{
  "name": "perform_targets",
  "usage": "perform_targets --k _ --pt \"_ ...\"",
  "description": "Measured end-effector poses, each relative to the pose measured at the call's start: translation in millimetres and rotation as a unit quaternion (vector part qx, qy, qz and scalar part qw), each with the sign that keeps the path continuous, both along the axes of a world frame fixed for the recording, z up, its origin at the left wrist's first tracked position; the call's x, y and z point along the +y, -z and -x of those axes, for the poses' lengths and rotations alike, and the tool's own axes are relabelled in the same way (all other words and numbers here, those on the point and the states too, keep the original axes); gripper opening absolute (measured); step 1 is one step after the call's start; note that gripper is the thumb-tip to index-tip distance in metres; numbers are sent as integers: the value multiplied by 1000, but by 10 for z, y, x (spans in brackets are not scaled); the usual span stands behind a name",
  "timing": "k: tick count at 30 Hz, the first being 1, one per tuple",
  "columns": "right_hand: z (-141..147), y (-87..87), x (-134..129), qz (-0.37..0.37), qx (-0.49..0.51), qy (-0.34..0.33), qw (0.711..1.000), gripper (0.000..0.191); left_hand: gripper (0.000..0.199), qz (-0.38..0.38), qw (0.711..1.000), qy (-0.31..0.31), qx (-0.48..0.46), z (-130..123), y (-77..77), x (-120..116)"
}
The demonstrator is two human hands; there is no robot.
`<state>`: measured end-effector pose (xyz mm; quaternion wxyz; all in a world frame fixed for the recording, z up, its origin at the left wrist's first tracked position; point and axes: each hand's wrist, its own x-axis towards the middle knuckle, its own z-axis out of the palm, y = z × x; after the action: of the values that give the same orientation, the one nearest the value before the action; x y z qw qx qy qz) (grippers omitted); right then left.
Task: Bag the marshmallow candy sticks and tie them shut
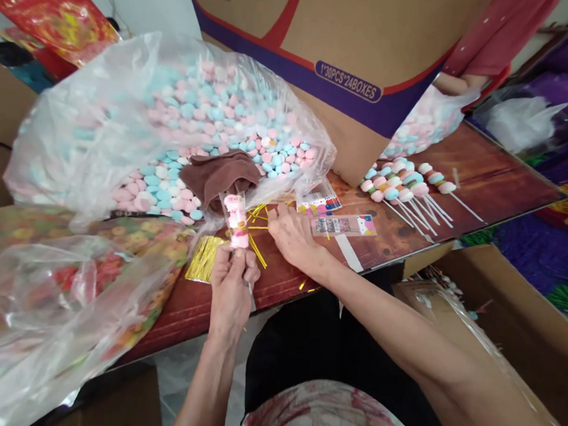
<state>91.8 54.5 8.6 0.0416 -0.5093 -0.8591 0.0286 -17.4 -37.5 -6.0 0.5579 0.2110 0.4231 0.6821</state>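
My left hand (232, 282) is closed around the lower end of a wrapped marshmallow skewer (237, 222), which stands upright in its clear printed wrapper. To its right, my right hand (294, 237) has its fingers bent down at the gold twist ties (259, 219); whether it pinches one is hard to make out. A bundle of gold ties (204, 259) lies left of my left hand. Printed clear wrappers (346, 226) lie right of my right hand. A brown cloth (220, 177) rests on the marshmallows (198, 114) in a large open plastic bag.
Unwrapped marshmallow skewers (410, 185) lie on the table's right part. A big cardboard box (331, 37) stands behind. A bag of gummy candy (80, 287) is at the left, an open carton (519, 323) at the lower right. Another person's arm (457, 82) shows behind the box.
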Motion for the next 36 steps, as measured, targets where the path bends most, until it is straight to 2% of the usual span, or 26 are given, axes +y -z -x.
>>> perform_targets --k 5,7,9,11,14,16,18,20,24,27,29,31,33,36 --pt "-105 85 38 -7 3 -16 1000 31 23 30 999 9 -20 35 -40 50" --pt "-187 122 43 1 52 1 999 27 21 39 999 16 -18 32 -42 74" --pt "-271 154 11 13 153 37 987 19 21 46 999 14 -10 8 -36 100" --pt "-343 161 -76 42 306 69 949 10 21 52 999 5 7 -37 -27 125" --pt "-413 109 -300 139 532 61 833 9 22 56 998 -10 42 -137 -11 156" --pt "-427 60 -461 201 615 44 761 8 24 51 997 -13 58 -214 -1 169" --pt "-423 35 -584 232 649 48 723 8 25 45 997 -10 67 -293 8 176" --pt "-415 54 -652 240 658 78 710 8 23 41 996 -1 74 -370 12 177" --pt "-429 177 -674 187 662 150 710 11 17 33 996 44 72 -500 6 166" --pt "-465 240 -678 81 629 161 756 11 14 17 996 81 44 -576 -11 146" --pt "-492 238 -691 13 588 153 794 12 14 9 995 92 31 -619 -27 129" --pt "-522 211 -706 -29 557 142 818 14 16 6 995 98 33 -656 -43 117" --pt "-554 176 -719 -37 544 132 828 15 22 8 994 101 34 -685 -57 115" --pt "-600 141 -739 2 549 126 826 13 29 26 994 101 16 -708 -67 136"
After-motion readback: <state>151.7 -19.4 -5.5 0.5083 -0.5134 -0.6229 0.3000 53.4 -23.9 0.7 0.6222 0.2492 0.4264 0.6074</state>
